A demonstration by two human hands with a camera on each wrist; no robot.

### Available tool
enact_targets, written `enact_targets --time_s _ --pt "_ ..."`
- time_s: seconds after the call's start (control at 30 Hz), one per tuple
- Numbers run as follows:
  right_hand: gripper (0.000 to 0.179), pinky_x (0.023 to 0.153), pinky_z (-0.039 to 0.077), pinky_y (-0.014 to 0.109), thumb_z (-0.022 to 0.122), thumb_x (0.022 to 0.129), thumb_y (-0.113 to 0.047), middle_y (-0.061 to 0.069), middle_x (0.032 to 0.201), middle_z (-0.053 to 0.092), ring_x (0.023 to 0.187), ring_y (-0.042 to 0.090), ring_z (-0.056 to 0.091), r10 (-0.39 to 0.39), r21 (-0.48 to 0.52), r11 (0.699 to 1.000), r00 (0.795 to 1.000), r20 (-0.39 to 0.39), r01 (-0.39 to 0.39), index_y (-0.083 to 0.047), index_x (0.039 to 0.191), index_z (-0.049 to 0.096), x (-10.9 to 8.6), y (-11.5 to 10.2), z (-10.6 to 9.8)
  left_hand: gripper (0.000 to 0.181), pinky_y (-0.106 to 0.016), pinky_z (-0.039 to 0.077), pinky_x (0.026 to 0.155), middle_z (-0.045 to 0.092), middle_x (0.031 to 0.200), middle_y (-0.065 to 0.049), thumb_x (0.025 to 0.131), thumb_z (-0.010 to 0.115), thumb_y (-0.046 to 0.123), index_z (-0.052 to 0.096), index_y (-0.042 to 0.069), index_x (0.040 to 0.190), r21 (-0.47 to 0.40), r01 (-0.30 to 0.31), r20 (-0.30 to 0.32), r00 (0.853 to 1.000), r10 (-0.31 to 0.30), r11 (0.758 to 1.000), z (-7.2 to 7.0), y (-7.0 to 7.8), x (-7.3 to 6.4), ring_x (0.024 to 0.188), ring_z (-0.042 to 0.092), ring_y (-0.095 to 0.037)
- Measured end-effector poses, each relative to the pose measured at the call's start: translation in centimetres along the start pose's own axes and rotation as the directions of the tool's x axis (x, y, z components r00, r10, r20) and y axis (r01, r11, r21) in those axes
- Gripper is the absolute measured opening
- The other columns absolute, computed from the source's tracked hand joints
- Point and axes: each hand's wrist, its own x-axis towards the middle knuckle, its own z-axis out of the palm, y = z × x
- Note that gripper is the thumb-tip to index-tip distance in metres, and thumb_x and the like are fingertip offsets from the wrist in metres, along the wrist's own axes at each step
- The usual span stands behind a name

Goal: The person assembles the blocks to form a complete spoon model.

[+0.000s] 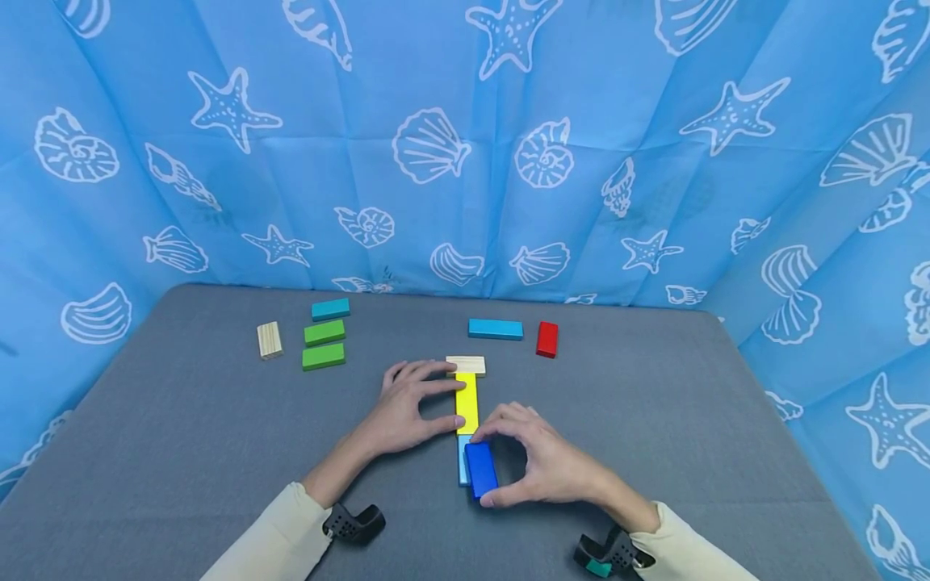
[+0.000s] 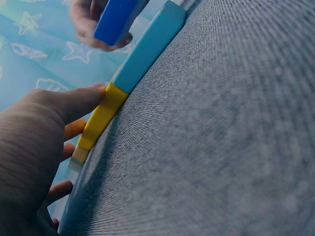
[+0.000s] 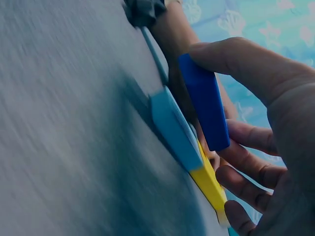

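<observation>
Yellow block: in the head view, the yellow block (image 1: 467, 406) lies on the grey table (image 1: 654, 420), a pale wood block (image 1: 474, 365) at its far end, a light blue block (image 1: 462, 466) at its near end.
Left hand: the left hand (image 1: 407, 410) is spread, thumb and index touching the yellow block, not closed round it; pressing sideways might push it out of line.
Right hand: the right hand (image 1: 541, 458) pinches a dark blue block (image 1: 481, 470) by its ends, nearer the person than the yellow block.
Table: no container; a red block (image 1: 547, 340) beyond and right of the yellow block lies directly on it.
Light blue block: in the left wrist view, it meets the yellow block's near end; a knock from the raised dark blue block could shove it askew.
Dark blue block: in the right wrist view, it is off the light blue block, before the yellow one; a slipping fingertip could drop it. No container here either.
</observation>
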Motion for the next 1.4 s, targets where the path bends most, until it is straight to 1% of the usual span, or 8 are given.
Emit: enact_targets --time_s 0.17,0.37,0.5,0.73,0.9,1.03,1.2,1.4 --pt "0.05 0.097 0.041 0.047 0.084 0.08 -0.049 -0.017 0.121 0.056 0.115 0.013 0.047 -0.015 0.017 1.0 0.999 0.049 0.014 -0.033 0.124 0.064 -0.3 -0.6 1.0 0.054 -0.066 0.011 0.115 0.051 0.151 0.0 0.088 0.074 0.052 0.067 0.027 0.136 0.007 -0.003 -0.006 1.0 0.003 1.0 0.0 0.1 0.0 0.144 0.035 -0.031" --pt "0.053 0.096 0.042 0.045 0.081 0.082 -0.052 -0.017 0.121 0.056 0.116 0.012 0.046 -0.014 0.001 1.0 0.996 0.084 0.014 -0.029 0.128 0.065 -0.6 -0.9 1.6 0.054 -0.066 0.01 0.115 0.051 0.15 0.001 0.088 0.075 0.052 0.067 0.028 0.135 0.013 -0.006 -0.011 1.0 0.006 1.0 0.1 0.0 0.0 0.144 0.035 -0.031" --pt "0.056 0.094 0.041 0.043 0.08 0.082 -0.055 -0.017 0.118 0.054 0.114 0.012 0.045 -0.015 -0.031 0.999 0.996 0.088 0.017 -0.03 0.13 0.067 -0.7 -1.1 1.9 0.054 -0.066 0.01 0.115 0.05 0.151 0.001 0.088 0.074 0.053 0.067 0.028 0.135 0.01 -0.006 -0.013 1.0 0.006 1.0 0.1 0.0 0.0 0.144 0.035 -0.031" --pt "0.056 0.093 0.039 0.04 0.08 0.08 -0.059 -0.019 0.115 0.052 0.111 0.008 0.045 -0.018 -0.06 0.998 0.995 0.1 0.024 -0.031 0.127 0.069 -1.1 -1.3 2.2 0.053 -0.067 0.011 0.114 0.051 0.15 0.0 0.088 0.074 0.052 0.068 0.027 0.134 0.006 -0.022 -0.026 0.999 0.022 1.0 0.2 -0.1 -0.1 0.143 0.036 -0.032" --pt "0.055 0.092 0.038 0.039 0.079 0.08 -0.061 -0.019 0.114 0.051 0.108 0.005 0.045 -0.021 -0.09 0.995 0.994 0.108 0.031 -0.032 0.126 0.068 -1.2 -1.3 2.4 0.054 -0.067 0.011 0.115 0.05 0.151 0.001 0.088 0.074 0.053 0.067 0.028 0.135 0.01 -0.019 -0.02 1.0 0.019 1.0 0.1 -0.1 -0.1 0.144 0.036 -0.031" --pt "0.056 0.091 0.039 0.037 0.078 0.08 -0.063 -0.019 0.113 0.051 0.107 0.005 0.045 -0.022 -0.116 0.993 0.994 0.104 0.034 -0.032 0.125 0.068 -1.2 -1.2 2.5 0.054 -0.066 0.01 0.115 0.05 0.151 0.001 0.088 0.074 0.052 0.067 0.028 0.135 0.007 -0.013 -0.013 1.0 0.014 1.0 0.1 0.0 -0.1 0.144 0.035 -0.03" --pt "0.056 0.09 0.038 0.036 0.078 0.08 -0.063 -0.019 0.112 0.051 0.106 0.005 0.045 -0.027 -0.125 0.991 0.995 0.098 0.039 -0.032 0.125 0.067 -1.2 -1.2 2.7 0.054 -0.066 0.01 0.115 0.05 0.151 0.001 0.088 0.075 0.052 0.068 0.028 0.135 0.004 -0.014 -0.016 1.0 0.014 1.0 0.1 0.0 0.0 0.144 0.035 -0.031" --pt "0.056 0.086 0.038 0.032 0.079 0.079 -0.064 -0.018 0.108 0.05 0.103 0.004 0.044 -0.03 -0.162 0.986 0.996 0.084 0.043 -0.03 0.122 0.068 -1.1 -1.3 2.9 0.053 -0.066 0.011 0.115 0.051 0.151 0.001 0.088 0.074 0.052 0.068 0.027 0.135 0.003 -0.018 -0.023 1.0 0.018 1.0 0.1 0.0 -0.1 0.144 0.036 -0.031"
